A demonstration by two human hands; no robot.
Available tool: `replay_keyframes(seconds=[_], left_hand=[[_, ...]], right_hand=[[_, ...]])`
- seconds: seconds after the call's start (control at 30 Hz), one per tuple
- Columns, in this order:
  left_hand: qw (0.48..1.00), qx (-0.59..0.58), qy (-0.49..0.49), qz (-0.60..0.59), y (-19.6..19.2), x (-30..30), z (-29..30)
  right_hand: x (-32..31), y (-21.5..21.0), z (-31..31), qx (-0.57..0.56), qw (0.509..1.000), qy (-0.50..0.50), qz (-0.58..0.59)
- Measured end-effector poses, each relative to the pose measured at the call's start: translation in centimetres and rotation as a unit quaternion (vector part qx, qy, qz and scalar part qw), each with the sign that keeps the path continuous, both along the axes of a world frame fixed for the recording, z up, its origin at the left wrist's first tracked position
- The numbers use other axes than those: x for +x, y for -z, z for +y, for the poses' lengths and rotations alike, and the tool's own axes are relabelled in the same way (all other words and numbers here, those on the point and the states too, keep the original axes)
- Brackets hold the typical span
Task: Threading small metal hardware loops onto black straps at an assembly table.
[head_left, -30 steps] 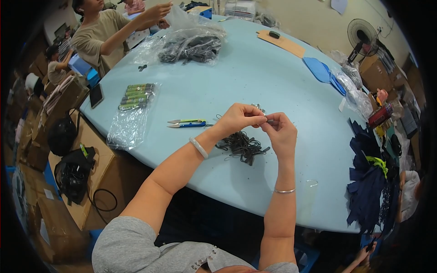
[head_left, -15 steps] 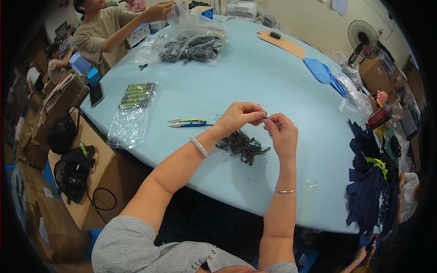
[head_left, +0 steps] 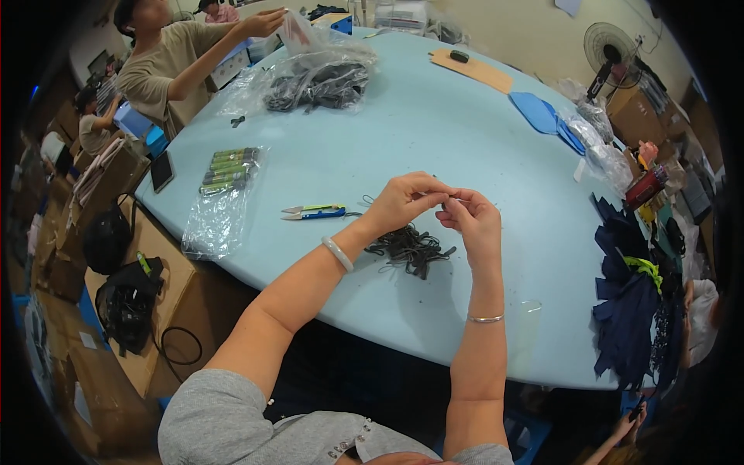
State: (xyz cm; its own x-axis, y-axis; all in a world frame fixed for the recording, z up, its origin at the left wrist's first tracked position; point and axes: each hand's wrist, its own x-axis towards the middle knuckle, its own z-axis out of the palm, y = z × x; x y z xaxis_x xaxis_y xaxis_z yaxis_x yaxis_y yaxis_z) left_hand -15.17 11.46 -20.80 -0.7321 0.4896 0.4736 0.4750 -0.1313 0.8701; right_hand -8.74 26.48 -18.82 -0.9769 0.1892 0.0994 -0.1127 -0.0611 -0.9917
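Note:
My left hand (head_left: 404, 201) and my right hand (head_left: 474, 219) meet fingertip to fingertip above the table. Both pinch closed on something too small and hidden to name. Just below them lies a tangled heap of dark cord loops (head_left: 411, 249), partly covered by my hands and wrists. A pair of thread snips (head_left: 314, 212) with blue and yellow handles rests left of my left hand, blades pointing left. A thin dark loop of cord sticks out beside my left wrist.
A clear bag of green-and-grey rolls (head_left: 230, 172) and a phone (head_left: 162, 171) lie on the left of the blue table (head_left: 325, 147). Across it, a person handles a plastic bag of dark items (head_left: 318, 84). Navy fabric strips (head_left: 620, 302) hang at the right edge.
My fingertips have drawn closer together and now hide the small thing between them. The person across has lowered the lifted plastic slightly. The whole view has shifted a little.

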Motion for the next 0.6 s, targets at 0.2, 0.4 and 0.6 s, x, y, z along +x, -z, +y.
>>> replay_keyframes(seconds=[0.2,0.4,0.6], left_hand=[[0.999,0.025,0.026,0.024,0.2,0.1,0.3],[0.997,-0.005,-0.025,0.073,0.1,-0.4,-0.3],[0.997,-0.017,0.006,-0.079,0.1,0.0,0.0]], right_hand=[[0.2,-0.1,0.7,-0.059,0.998,-0.020,-0.011],[0.4,-0.8,0.9,-0.047,0.998,-0.023,-0.030],[0.0,0.1,0.4,0.064,0.991,0.107,0.044]])
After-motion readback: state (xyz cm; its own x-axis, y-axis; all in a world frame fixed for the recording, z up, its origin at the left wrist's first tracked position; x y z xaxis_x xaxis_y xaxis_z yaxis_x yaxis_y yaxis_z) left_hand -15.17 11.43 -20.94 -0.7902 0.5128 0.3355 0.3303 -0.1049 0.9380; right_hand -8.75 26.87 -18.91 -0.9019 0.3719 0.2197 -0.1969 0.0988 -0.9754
